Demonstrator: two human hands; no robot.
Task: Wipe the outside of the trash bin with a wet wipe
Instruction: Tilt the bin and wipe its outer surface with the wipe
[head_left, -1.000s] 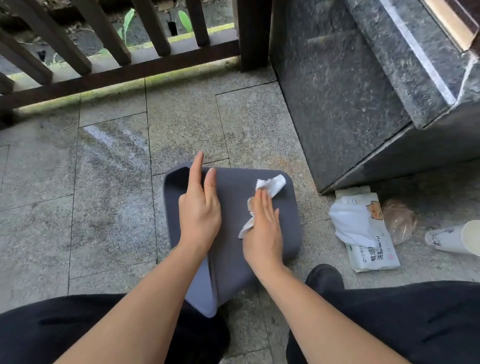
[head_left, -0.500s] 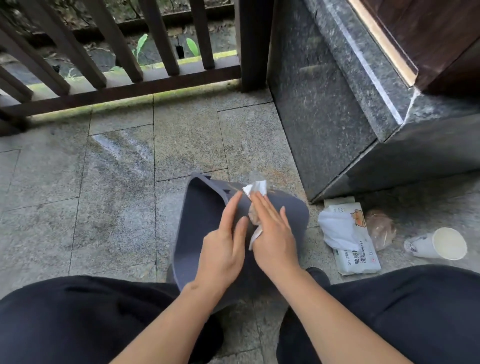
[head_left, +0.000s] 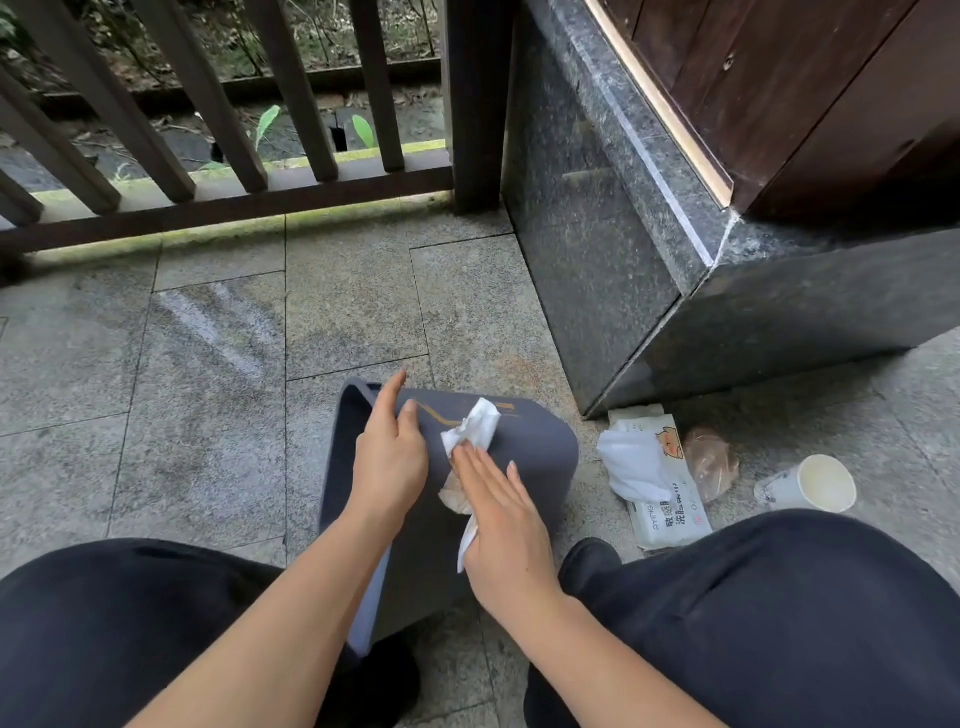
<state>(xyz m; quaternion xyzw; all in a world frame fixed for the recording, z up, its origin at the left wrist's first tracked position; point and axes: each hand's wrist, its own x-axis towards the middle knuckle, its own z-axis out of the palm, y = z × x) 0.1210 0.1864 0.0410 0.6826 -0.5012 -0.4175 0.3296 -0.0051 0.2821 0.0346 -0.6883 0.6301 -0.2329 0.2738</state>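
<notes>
The trash bin lies on its side on the stone paving, between the person's knees at about 6 o'clock in the view, its open mouth facing 9 o'clock. Half a second ago its mouth was tipped up toward the camera; now the broad dark-grey side faces up, showing a thin gold line mark near its far edge. The surface is matte, with no dirt that can be made out.

The left hand has shifted toward the rim: it rests on the bin's upper edge at 10 o'clock from the other hand, index finger straight and the remaining fingers loosely bent, clasping nothing. The right hand lies flat with straight fingers, pressing the wet wipe onto the bin's side; the white wipe now sticks out past the fingertips toward 12 o'clock (one corner also hangs below the palm).

At 3 o'clock from the bin lie a pack of wipes, a crumpled brownish bag and a paper cup.
</notes>
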